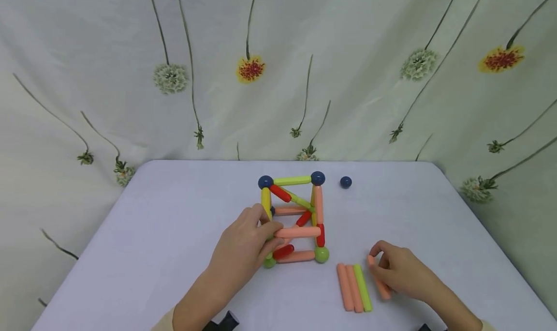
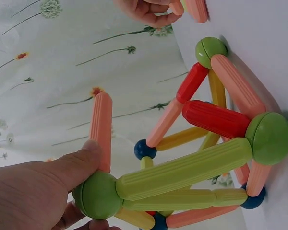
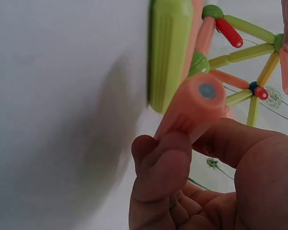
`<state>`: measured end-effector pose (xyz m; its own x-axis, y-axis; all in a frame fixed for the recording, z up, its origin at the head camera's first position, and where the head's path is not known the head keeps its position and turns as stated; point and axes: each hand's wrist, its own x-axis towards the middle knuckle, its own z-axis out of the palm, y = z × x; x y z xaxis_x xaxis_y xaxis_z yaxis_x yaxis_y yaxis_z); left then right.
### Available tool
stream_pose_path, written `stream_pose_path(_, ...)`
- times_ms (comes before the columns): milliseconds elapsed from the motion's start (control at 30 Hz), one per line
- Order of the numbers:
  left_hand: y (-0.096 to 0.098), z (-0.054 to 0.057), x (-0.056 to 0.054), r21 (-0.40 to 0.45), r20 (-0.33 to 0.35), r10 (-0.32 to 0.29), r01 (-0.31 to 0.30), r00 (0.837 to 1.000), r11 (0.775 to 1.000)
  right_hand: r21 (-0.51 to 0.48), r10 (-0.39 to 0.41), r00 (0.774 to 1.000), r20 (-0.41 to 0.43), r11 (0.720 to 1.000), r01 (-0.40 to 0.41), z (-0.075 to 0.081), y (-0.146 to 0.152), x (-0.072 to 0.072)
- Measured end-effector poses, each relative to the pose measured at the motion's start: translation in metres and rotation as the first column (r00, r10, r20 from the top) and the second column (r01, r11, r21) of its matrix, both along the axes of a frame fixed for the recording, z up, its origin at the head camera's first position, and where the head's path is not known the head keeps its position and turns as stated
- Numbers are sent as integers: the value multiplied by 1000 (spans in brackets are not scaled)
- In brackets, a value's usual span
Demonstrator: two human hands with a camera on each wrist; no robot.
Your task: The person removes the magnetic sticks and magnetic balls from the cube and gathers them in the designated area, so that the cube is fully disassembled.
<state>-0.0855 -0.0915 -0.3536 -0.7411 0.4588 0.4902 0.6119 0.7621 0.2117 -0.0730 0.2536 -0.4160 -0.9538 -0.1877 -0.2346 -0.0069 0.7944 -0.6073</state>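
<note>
A frame of coloured magnetic rods and balls (image 1: 292, 180) stands in the middle of the table. My left hand (image 1: 243, 241) is at its near left side, thumb pressed on the end of a pink magnetic rod (image 2: 102, 122) where it meets a green ball (image 2: 100, 195). Fingers of that hand curl behind and below the ball. From there the pink rod juts out with its other end free in the left wrist view. To the right, my right hand (image 1: 402, 270) pinches another pink magnetic rod (image 3: 189, 105), whose grey metal end disc faces the camera.
Two pink rods (image 1: 345, 287) and a lime green rod (image 1: 363, 287) lie side by side, left of my right hand. A dark blue ball (image 1: 345, 182) sits on the table (image 1: 174, 215) behind and right of the frame. A flower-patterned cloth (image 1: 348, 79) hangs at the back.
</note>
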Motion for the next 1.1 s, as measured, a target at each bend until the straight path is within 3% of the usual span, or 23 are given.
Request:
stream_pose_path(267, -1, 0, 0, 10, -15, 0, 0, 1000, 1000, -92, 58, 997, 45, 994, -54, -8, -3, 6)
stream_pose_path(733, 0, 0, 0, 5, -18, -7, 7, 1000, 1000, -19, 24, 998, 55, 1000, -23, -4, -10, 3)
stream_pose_path(867, 1, 1, 0, 0, -14, -5, 5, 1000, 1000, 42, -52, 999, -12, 998, 52, 5, -20, -1)
stream_pose_path(933, 1, 1, 0, -2, -14, -5, 5, 1000, 1000, 14, -67, 995, -76, 998, 68, 15, -31, -3)
stream_pose_path(1033, 2, 1, 0, -5, -19, -2, 1, 1000, 1000, -114, 1, 979, -201, 993, -24, 31, -50, -6)
stream_pose_path(1100, 2, 1, 1, -7, -19, 5, -5, 1000, 1000, -197, 75, 956, -285, 971, -135, 39, -63, -9)
